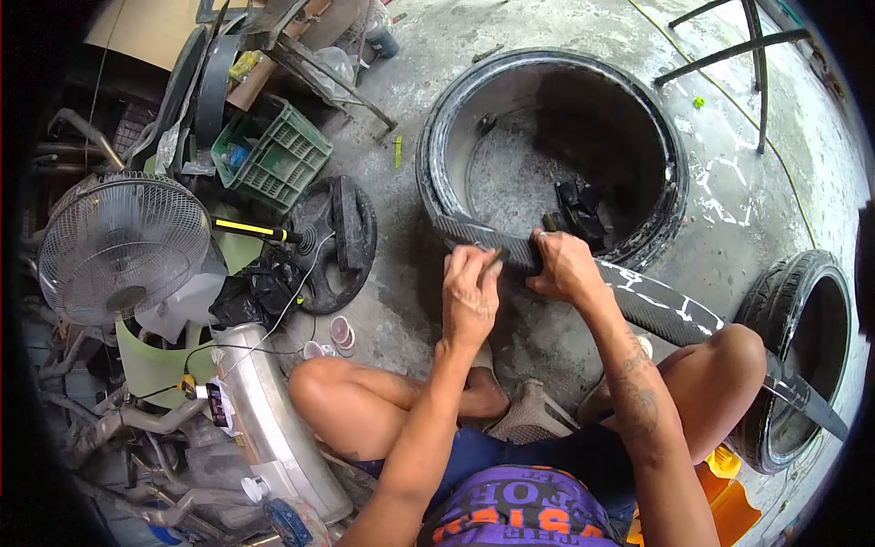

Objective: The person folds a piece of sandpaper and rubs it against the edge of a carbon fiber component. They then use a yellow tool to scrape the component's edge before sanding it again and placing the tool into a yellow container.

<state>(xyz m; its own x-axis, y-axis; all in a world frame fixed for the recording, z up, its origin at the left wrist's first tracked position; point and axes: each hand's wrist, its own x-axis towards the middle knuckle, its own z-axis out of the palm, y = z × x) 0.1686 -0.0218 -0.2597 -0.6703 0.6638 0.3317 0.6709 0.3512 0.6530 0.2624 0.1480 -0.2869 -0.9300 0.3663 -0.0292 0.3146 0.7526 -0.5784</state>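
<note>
A long, curved black strip with a carbon-fibre weave (661,308) runs from the rim of a large upright-open tyre (676,178) across my right knee toward the lower right. White streaks mark its middle stretch. My right hand (567,266) is wrapped round the strip near its far end. Just left of it, my left hand (469,284) pinches a small dark piece (495,261) against the strip's surface. What that piece is I cannot tell. Inside the tyre lies a crumpled black object (581,211).
A second tyre (755,319) stands at the right, under the strip's near end. To the left are a fan (128,246), a green crate (284,157), a round black base (319,296), a silver muffler (284,419) and piled metal pipes. Black metal legs (729,59) stand at the upper right.
</note>
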